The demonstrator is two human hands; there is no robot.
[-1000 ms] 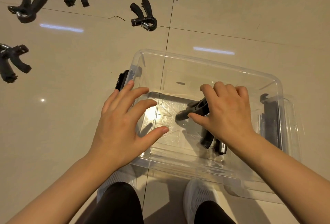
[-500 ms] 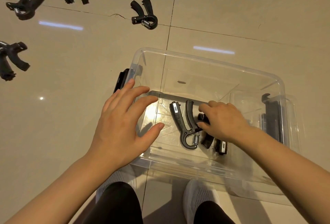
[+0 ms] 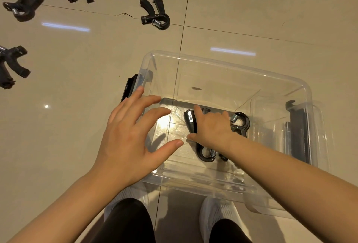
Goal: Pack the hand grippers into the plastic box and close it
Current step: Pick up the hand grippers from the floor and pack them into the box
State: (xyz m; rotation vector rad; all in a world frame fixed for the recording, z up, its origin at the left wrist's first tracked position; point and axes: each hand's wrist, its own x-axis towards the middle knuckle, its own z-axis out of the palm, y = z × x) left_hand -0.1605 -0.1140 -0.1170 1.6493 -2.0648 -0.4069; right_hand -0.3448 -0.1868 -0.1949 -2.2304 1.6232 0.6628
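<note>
On the glossy beige tiled floor [image 3: 77,107] stands a clear plastic box [image 3: 232,64]. The right hand [image 3: 211,128] lies flat inside it, covering two black spring hand grippers [image 3: 190,121]; whether it grips them is hidden. The left hand [image 3: 133,142] hovers open, empty, over the box's left rim. Four black grippers [image 3: 155,12] lie on the floor beyond.

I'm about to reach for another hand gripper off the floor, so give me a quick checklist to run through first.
1. Clear plastic box open: ok.
2. Grippers in box lying flat: left one ok, right one ok.
3. Right hand clear of the box: not ok, it rests on the left gripper.
4. Left hand free: ok, open above the box's left rim.
5. Nearest floor gripper unobstructed: ok.
6. Lid location: cannot tell.
</note>
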